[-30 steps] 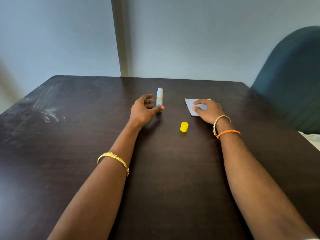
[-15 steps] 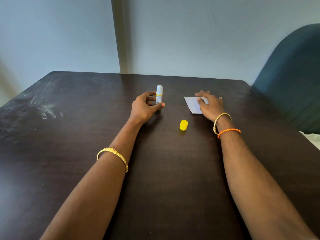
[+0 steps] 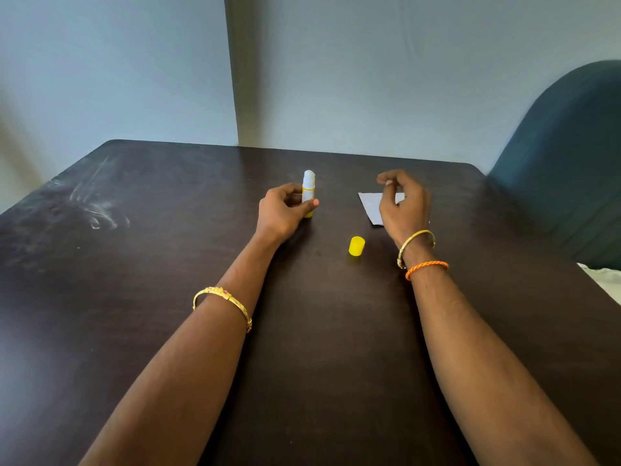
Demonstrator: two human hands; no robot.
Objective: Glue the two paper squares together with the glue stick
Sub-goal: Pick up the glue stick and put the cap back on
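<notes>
A person's left hand [image 3: 285, 210] grips an uncapped glue stick [image 3: 308, 191] standing upright on a dark table [image 3: 168, 264], thumb and fingers curled round the lower barrel, long axis vertical, white glue tip pointing up. The yellow cap [image 3: 356, 245] stands on the table to the right of the glue stick and nearer the person. Further right of the glue stick, the right hand [image 3: 403, 203] hovers over white paper [image 3: 371, 205] lying flat, fingers loosely curled; whether they pinch anything cannot be told. Only one sheet shows, partly hidden by that hand, so the second square cannot be made out. The stick looks light and rigid, best held at mid-barrel, clear of the soft, tacky tip. The paper is likely thin and limp, prone to sliding, and easiest lifted by an edge or corner. A blue chair [image 3: 564, 156] stands beyond the paper.
</notes>
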